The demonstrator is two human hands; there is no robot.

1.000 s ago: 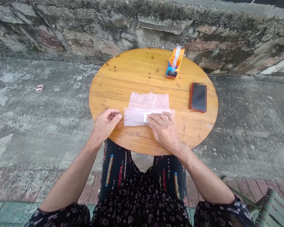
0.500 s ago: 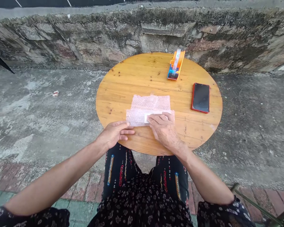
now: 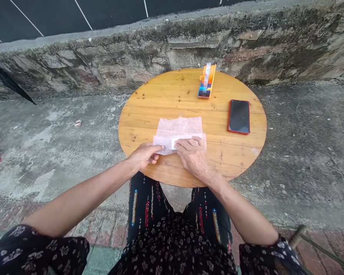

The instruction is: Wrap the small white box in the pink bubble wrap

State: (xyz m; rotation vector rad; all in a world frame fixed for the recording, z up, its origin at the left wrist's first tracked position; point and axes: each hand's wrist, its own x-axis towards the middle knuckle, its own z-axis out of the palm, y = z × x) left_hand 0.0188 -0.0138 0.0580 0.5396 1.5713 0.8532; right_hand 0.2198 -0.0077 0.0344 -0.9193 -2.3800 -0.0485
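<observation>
– Centre of the frame, on the round pale wooden table, both hands are working a pinkish, see-through sheet of bubble wrap.

– What's each one doing?

– Left hand curls in at the sheet's near left corner, thumb and fingers pinching the edge. Right hand lies almost flat, fingers stretched out, pressing the folded strip down over a small flat white piece tucked inside.

– How far along, would you say?

– One fold looks made: the near edge is turned over the white piece. The far half lies open and flat, so I'd call the wrapping roughly half done, nothing sealed.

– And the tape?

– Orange-and-blue tape dispenser stands at the table's far edge, upper centre, well apart from both hands, untouched. Black phone in a red case lies right of the sheet.
</observation>
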